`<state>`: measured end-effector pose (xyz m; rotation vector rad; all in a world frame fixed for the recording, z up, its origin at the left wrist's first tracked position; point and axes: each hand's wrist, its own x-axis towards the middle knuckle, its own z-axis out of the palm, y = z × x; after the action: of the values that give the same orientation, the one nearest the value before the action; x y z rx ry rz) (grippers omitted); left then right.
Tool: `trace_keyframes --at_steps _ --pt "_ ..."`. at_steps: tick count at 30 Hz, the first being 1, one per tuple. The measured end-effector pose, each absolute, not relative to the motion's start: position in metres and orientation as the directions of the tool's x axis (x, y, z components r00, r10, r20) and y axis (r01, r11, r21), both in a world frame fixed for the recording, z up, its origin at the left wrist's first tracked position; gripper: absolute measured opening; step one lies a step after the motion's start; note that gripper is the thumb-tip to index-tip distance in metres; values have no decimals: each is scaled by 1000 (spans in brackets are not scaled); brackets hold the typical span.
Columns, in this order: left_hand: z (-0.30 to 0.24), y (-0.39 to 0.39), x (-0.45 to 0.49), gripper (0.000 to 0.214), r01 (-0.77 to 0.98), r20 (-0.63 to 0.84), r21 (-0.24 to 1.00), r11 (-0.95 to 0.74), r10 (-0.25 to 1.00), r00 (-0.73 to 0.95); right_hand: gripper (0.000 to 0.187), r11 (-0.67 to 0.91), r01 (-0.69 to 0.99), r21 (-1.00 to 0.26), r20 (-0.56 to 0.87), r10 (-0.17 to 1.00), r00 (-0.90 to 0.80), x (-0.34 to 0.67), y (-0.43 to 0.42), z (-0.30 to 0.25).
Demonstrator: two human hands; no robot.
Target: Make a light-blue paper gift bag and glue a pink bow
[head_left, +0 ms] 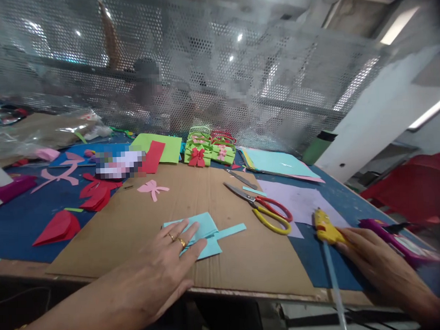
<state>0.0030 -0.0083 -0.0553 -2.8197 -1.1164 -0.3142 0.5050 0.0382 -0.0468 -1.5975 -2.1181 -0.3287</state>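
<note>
My left hand (165, 263) lies flat, fingers stretched out, pressing a folded light-blue paper piece (205, 229) onto the brown cardboard sheet (142, 220). A thin light-blue strip (230, 230) sticks out from under that paper to the right. My right hand (375, 265) rests on the blue table surface at the right, its fingers touching the back of a yellow glue gun (325, 228) with a glue stick (334, 286) trailing toward me. I cannot make out whether those fingers are wrapped round the gun.
Red-and-yellow-handled scissors (265, 206) lie right of the blue paper. Small green paper baskets (209, 148) with bows stand at the back. Red and pink cutouts (94, 193) lie at the left, paper sheets (277, 163) at the right. A perforated metal screen (202, 79) closes the far side.
</note>
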Motion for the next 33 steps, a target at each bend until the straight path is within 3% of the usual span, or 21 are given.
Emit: trace_keyframes --at_steps 4,6,10,14,18,27,30,33 --pt "-49 -8 5 60 685 216 -17 -728 666 714 30 245 959 140 497 821 -282 472 33 -31" --pt "-49 -9 5 63 687 231 -15 -726 666 709 29 361 930 70 582 743 -332 432 33 -20" --pt "-53 -9 4 64 678 264 -20 -734 651 712 23 657 750 -77 432 700 -568 335 45 -12" --pt "-53 -8 5 60 677 246 -72 -732 645 724 19 662 748 -47 264 730 -630 282 59 -21" --pt "-52 -8 6 62 661 247 -83 -745 628 738 10 609 789 -80 254 778 -575 278 61 -28" --pt "-63 -8 7 61 673 271 -99 -733 631 727 5 370 854 -366 123 929 -350 276 58 -29" --pt "-64 -8 7 59 687 244 -88 -722 653 717 13 340 737 -584 81 928 -364 276 58 -27" --pt "-63 -7 7 57 690 232 -81 -719 660 715 27 179 493 -852 -58 902 -428 276 57 -23"
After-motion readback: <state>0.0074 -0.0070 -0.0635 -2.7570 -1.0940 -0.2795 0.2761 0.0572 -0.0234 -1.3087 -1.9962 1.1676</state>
